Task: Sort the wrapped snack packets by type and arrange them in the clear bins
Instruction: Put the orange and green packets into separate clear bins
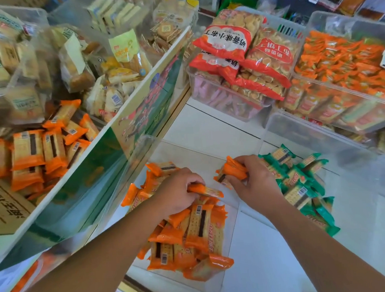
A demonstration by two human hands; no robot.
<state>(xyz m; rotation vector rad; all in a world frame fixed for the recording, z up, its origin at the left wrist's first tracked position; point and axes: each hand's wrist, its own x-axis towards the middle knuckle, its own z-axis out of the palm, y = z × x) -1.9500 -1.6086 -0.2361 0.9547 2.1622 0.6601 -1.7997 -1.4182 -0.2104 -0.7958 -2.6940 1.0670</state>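
Two clear bins stand on the white floor in front of me. The left clear bin [232, 245] holds a heap of orange-wrapped cracker packets [192, 238]. The right clear bin [350, 158] holds green-wrapped cracker packets [302, 184]. My left hand [178, 191] hovers over the orange heap and grips one orange packet [209, 191] by its side. My right hand [254, 180] reaches over the divide between the bins and holds a small bunch of orange packets [232, 170], just beside the green ones.
A slanted display shelf [109, 133] on the left carries more orange packets [40, 150] and assorted biscuit bags. At the back right, clear tubs hold red biscuit bags [237, 52] and orange snack packs [340, 64]. A cardboard box [3, 207] sits at far left.
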